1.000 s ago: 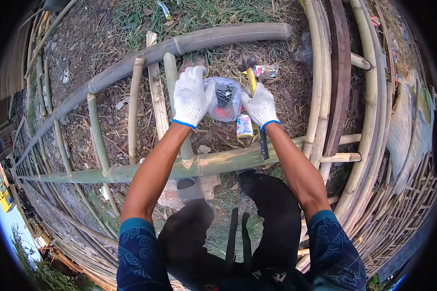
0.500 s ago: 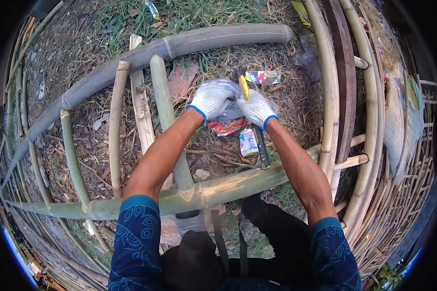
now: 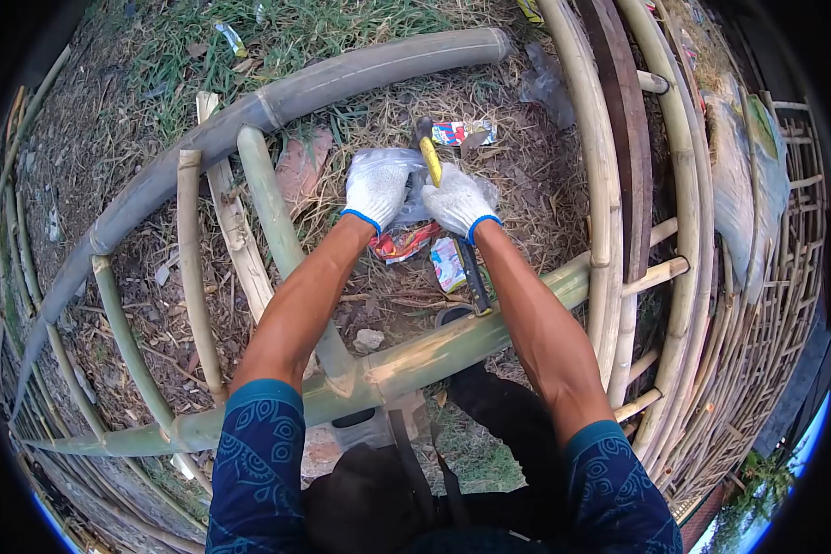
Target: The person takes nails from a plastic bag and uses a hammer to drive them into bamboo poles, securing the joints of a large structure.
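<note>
My left hand (image 3: pixel 376 189), in a white glove with a blue cuff, has its fingers closed on a clear plastic bag (image 3: pixel 385 159). Close beside it, my right hand (image 3: pixel 457 198), gloved the same way, is closed at the bag's other side. A hammer with a yellow part (image 3: pixel 430 159) stands up by the right hand's fingers; whether the hand touches it is unclear. Below the hands lie a red wrapper (image 3: pixel 403 244), a white and blue packet (image 3: pixel 448 264) and a dark-handled tool (image 3: pixel 474 277) leaning against the green bamboo pole (image 3: pixel 434 346).
A long grey bamboo pole (image 3: pixel 369 72) curves across the far side, joined by rungs (image 3: pixel 272 208) to the green pole. More bamboo poles (image 3: pixel 596 157) and a dark brown beam (image 3: pixel 630 138) rise at the right. Another colourful wrapper (image 3: pixel 462 133) lies beyond the hands.
The whole view has shifted, so the poles and hands appear further left. Both hands stay close together at the plastic bag.
</note>
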Available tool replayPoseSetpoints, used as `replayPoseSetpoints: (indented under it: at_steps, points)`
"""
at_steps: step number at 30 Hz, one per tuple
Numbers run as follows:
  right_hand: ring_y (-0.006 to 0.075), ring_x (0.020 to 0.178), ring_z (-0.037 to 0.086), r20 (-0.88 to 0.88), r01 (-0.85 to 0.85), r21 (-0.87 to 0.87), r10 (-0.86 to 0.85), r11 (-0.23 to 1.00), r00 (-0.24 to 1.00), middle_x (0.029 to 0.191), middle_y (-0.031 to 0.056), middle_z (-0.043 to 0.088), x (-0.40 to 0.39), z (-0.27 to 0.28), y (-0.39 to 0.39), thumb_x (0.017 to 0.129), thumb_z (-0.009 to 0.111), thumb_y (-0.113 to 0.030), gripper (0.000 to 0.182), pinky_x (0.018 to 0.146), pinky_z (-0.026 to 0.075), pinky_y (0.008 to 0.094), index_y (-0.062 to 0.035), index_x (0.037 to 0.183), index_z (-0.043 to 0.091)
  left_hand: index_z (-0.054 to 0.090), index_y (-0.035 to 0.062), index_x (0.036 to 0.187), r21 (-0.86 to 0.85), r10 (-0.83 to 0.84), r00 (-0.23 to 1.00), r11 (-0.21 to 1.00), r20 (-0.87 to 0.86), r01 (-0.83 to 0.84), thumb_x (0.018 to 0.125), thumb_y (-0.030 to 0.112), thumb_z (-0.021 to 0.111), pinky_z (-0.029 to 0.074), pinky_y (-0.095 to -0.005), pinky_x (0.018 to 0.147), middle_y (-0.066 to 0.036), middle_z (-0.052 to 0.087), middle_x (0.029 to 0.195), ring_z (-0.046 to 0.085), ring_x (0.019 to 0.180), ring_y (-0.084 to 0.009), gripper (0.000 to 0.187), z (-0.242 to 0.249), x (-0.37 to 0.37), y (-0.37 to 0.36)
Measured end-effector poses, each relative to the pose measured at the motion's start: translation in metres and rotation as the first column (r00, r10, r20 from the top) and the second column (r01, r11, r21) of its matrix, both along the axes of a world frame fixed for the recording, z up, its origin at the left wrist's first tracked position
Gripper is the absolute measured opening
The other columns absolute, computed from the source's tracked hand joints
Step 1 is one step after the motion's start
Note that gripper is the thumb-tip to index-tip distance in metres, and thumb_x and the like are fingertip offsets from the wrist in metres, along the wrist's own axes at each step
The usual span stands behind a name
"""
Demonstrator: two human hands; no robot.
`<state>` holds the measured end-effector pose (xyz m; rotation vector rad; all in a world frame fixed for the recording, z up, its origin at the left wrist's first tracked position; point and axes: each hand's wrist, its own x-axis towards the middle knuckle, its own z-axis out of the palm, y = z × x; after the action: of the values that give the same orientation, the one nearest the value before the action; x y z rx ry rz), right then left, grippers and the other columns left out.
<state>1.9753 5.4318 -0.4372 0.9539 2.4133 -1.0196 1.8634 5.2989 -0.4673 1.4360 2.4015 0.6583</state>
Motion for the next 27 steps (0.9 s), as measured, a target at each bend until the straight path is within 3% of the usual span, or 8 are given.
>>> replayPoseSetpoints:
  at_steps: [2,5,6,9,14,17,24,27]
  points:
    - [0.0496,0.109,0.069,0.017,-0.01,-0.021,0.011,1.0,1.0,0.108,0.0358,0.07,-0.003,0.004,0.001,0.091,0.058,-0.026,0.044,0.096,0.054,0.0535,0.0089,0.118,0.059,0.081,0.0161,0.101,0.099,0.016,0.997,0.995,-0.071,-0.009,0.087,0.014,0.061,0.056,-0.0492,0.084,-0.012,0.079,0.098,0.074,0.093,-0.035,0.024,-0.002,-0.001,0.002]
    - [0.0499,0.11,0.069,0.012,-0.01,0.018,0.01,1.0,1.0,0.109,0.0356,0.07,-0.002,-0.001,0.001,0.09,0.058,-0.026,0.045,0.097,0.053,0.0533,0.008,0.12,0.059,0.081,0.0143,0.098,-0.083,0.207,0.95,0.978,0.233,-0.192,0.087,0.015,0.061,0.056,-0.0502,0.083,-0.013,0.078,0.096,0.074,0.093,-0.0368,0.023,-0.009,0.005,0.012]
    - [0.0498,0.109,0.069,0.018,-0.003,-0.004,0.003,1.0,1.0,0.109,0.0355,0.07,-0.002,0.005,0.002,0.092,0.058,-0.029,0.046,0.097,0.053,0.0531,0.0071,0.121,0.059,0.08,0.0116,0.095,0.041,0.148,0.982,0.987,0.113,-0.154,0.086,0.02,0.062,0.057,-0.052,0.083,-0.017,0.077,0.096,0.074,0.092,-0.0382,0.022,-0.01,0.001,0.009]
    - [0.0494,0.109,0.069,-0.018,0.005,0.037,-0.004,0.999,1.0,0.109,0.0344,0.07,-0.004,0.018,0.001,0.094,0.059,-0.033,0.046,0.096,0.053,0.0528,0.0065,0.118,0.06,0.08,0.0113,0.095,-0.114,0.109,0.989,0.989,0.098,-0.098,0.084,0.025,0.063,0.057,-0.0536,0.085,-0.02,0.077,0.098,0.074,0.093,-0.0398,0.024,-0.013,-0.007,0.002]
    - [0.0432,0.092,0.069,-0.101,0.044,-0.022,-0.046,0.999,0.994,0.092,0.0256,0.069,0.002,0.027,0.006,0.093,0.062,-0.031,0.04,0.086,0.053,0.0483,0.0037,0.111,0.061,0.079,0.0084,0.104,-0.153,0.124,0.943,0.985,0.308,-0.08,0.084,0.029,0.062,0.056,-0.0529,0.089,-0.023,0.075,0.103,0.071,0.095,-0.043,0.034,0.004,-0.014,-0.005]
    - [0.0465,0.102,0.071,-0.125,0.055,0.045,-0.049,0.997,0.991,0.102,0.0275,0.073,0.008,0.046,0.005,0.096,0.064,-0.039,0.044,0.089,0.054,0.052,0.0022,0.112,0.063,0.078,0.0047,0.104,-0.059,0.141,0.906,0.99,0.398,-0.128,0.085,0.029,0.064,0.056,-0.049,0.09,-0.023,0.075,0.108,0.071,0.098,-0.0404,0.034,0.011,-0.016,-0.009]
    - [0.0191,0.078,0.072,-0.214,0.236,-0.312,-0.31,0.92,0.926,0.087,0.0091,0.075,0.021,0.082,-0.008,0.097,0.072,-0.027,0.029,0.073,0.057,0.0348,-0.0013,0.108,0.064,0.075,-0.0011,0.115,0.023,0.143,0.479,0.946,0.866,-0.324,0.099,0.023,0.069,0.054,-0.0318,0.094,-0.007,0.075,0.114,0.068,0.103,-0.0137,0.03,0.071,-0.004,-0.037]
    - [0.0115,0.069,0.069,-0.277,0.256,-0.372,-0.369,0.892,0.887,0.084,0.0054,0.074,0.012,0.094,-0.023,0.099,0.074,-0.016,0.02,0.062,0.055,0.028,-0.0026,0.108,0.064,0.075,-0.0012,0.118,0.033,0.133,0.472,0.944,0.872,-0.328,0.1,0.025,0.07,0.054,-0.0307,0.092,-0.007,0.075,0.113,0.068,0.102,-0.0126,0.033,0.081,0.005,-0.046]
